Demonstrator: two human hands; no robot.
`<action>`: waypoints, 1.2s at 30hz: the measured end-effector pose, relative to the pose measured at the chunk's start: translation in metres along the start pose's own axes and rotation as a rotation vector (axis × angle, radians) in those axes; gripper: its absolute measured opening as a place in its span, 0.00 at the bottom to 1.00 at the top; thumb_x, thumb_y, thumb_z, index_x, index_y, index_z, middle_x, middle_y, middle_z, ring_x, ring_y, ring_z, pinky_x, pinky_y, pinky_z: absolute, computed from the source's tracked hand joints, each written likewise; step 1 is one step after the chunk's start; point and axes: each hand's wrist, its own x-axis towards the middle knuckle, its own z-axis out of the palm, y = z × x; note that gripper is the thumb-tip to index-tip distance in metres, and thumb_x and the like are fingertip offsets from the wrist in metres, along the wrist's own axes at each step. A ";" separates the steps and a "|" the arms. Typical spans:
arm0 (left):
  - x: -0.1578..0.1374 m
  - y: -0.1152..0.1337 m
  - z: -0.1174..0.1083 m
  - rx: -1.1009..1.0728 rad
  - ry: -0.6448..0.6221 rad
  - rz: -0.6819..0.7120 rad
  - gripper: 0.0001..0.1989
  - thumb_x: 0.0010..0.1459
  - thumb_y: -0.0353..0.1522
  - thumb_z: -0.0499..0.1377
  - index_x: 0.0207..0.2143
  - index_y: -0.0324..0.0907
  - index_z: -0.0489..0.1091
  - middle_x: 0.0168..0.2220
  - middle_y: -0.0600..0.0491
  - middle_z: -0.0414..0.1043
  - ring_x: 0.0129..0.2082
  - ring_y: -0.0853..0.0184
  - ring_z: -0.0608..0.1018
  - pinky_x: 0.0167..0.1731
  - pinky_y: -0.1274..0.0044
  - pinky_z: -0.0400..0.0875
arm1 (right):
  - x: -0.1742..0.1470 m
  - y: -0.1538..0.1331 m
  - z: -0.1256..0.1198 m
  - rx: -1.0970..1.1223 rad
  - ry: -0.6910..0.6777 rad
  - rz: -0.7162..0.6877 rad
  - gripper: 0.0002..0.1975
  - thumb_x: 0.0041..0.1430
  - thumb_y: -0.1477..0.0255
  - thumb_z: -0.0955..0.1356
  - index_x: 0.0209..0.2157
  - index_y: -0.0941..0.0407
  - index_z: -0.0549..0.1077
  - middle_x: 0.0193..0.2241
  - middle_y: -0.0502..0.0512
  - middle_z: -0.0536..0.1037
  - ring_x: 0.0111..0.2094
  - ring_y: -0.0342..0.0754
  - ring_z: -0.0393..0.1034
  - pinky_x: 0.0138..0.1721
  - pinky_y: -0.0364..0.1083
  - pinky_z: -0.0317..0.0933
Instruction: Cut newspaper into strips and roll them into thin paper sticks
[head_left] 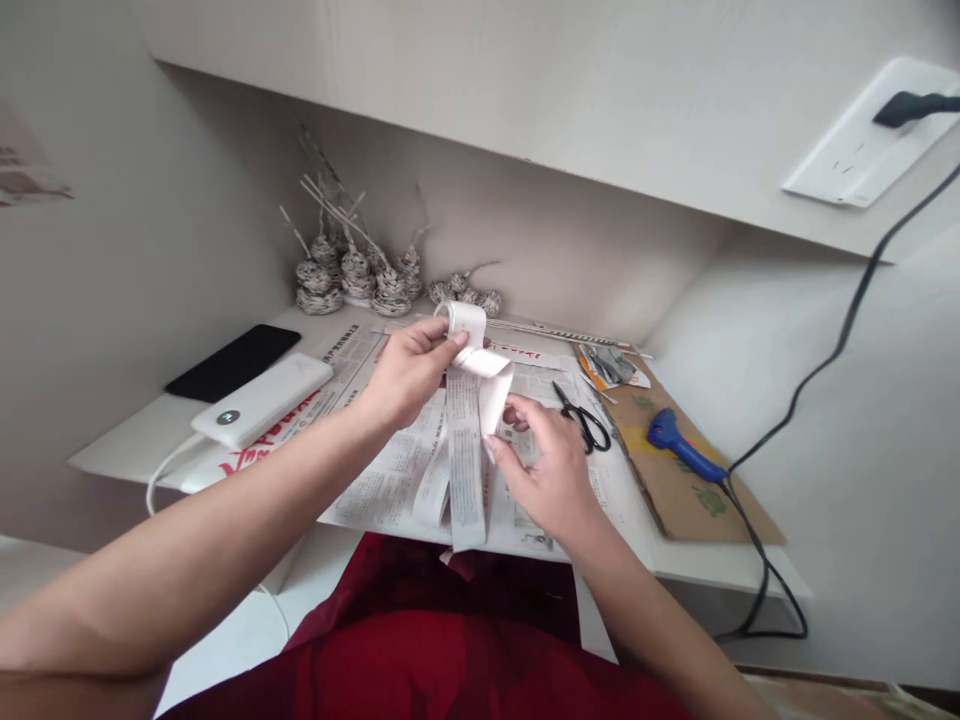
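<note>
Step in hand, prob.: bending/winding of a long paper strip (pixel 493 405), held up above the newspaper (pixel 367 495) on the desk (pixel 131 450). Its curled upper end is pinched between thumb & fingers of the L hand (pixel 414 370); the folded-over stretch lower down is pinched by the R hand (pixel 551 465). For the next move, a steady L pinch seems to be called for, w/ the R stretch guided flat so that no skewed crease is made. Printed lengths (pixel 466 475) are seen hanging below; whether they're joined to the strip can't be told. Re containers: an orange-&-white packet (pixel 594 373) is set on the cardboard (pixel 720 505), w/ something grey in or on it (unclear which). Scissors (pixel 589 425) are laid just beyond the R hand.
</note>
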 end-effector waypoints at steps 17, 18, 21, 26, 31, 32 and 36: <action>-0.003 0.008 0.004 0.038 -0.202 0.175 0.12 0.57 0.37 0.60 0.39 0.38 0.76 0.35 0.49 0.78 0.34 0.64 0.78 0.35 0.75 0.73 | 0.008 0.013 -0.007 1.271 -0.314 0.486 0.26 0.57 0.46 0.61 0.43 0.52 0.73 0.25 0.49 0.68 0.23 0.42 0.60 0.26 0.44 0.58; -0.001 0.007 0.004 0.039 -0.166 0.173 0.12 0.57 0.37 0.61 0.38 0.38 0.76 0.35 0.49 0.78 0.34 0.65 0.78 0.35 0.75 0.73 | 0.006 0.012 -0.010 1.212 -0.378 0.407 0.26 0.56 0.47 0.63 0.45 0.52 0.73 0.25 0.49 0.68 0.23 0.42 0.61 0.26 0.44 0.58; 0.004 0.005 0.000 0.006 -0.097 0.131 0.13 0.56 0.37 0.61 0.39 0.39 0.75 0.34 0.50 0.78 0.32 0.66 0.78 0.31 0.76 0.72 | -0.001 0.010 -0.021 0.855 -0.638 0.204 0.24 0.52 0.56 0.71 0.49 0.51 0.74 0.28 0.51 0.72 0.29 0.45 0.65 0.31 0.46 0.61; 0.003 0.010 0.000 -0.059 -0.085 0.079 0.13 0.55 0.37 0.62 0.39 0.38 0.75 0.35 0.49 0.78 0.32 0.65 0.78 0.30 0.76 0.73 | -0.001 0.018 -0.025 0.464 -0.494 0.211 0.12 0.60 0.69 0.66 0.43 0.49 0.78 0.37 0.53 0.77 0.36 0.46 0.70 0.40 0.49 0.63; -0.003 0.014 0.012 -0.192 -0.112 0.013 0.12 0.56 0.36 0.62 0.40 0.39 0.73 0.36 0.48 0.78 0.30 0.64 0.79 0.28 0.74 0.75 | 0.021 0.019 -0.003 0.605 -0.114 0.302 0.20 0.56 0.64 0.69 0.51 0.51 0.69 0.48 0.57 0.74 0.49 0.50 0.68 0.49 0.51 0.63; -0.004 0.014 0.015 -0.234 -0.123 -0.005 0.11 0.56 0.35 0.61 0.41 0.39 0.72 0.37 0.48 0.78 0.31 0.64 0.80 0.29 0.73 0.75 | 0.025 0.017 0.005 0.643 -0.138 0.296 0.22 0.55 0.64 0.70 0.51 0.51 0.68 0.49 0.57 0.73 0.50 0.50 0.68 0.49 0.50 0.63; -0.003 0.013 0.018 -0.406 -0.068 -0.052 0.10 0.57 0.32 0.60 0.42 0.40 0.70 0.39 0.47 0.77 0.35 0.62 0.80 0.34 0.71 0.76 | 0.032 0.015 0.028 0.723 -0.342 0.394 0.16 0.56 0.61 0.69 0.43 0.55 0.73 0.37 0.56 0.77 0.38 0.49 0.73 0.42 0.49 0.66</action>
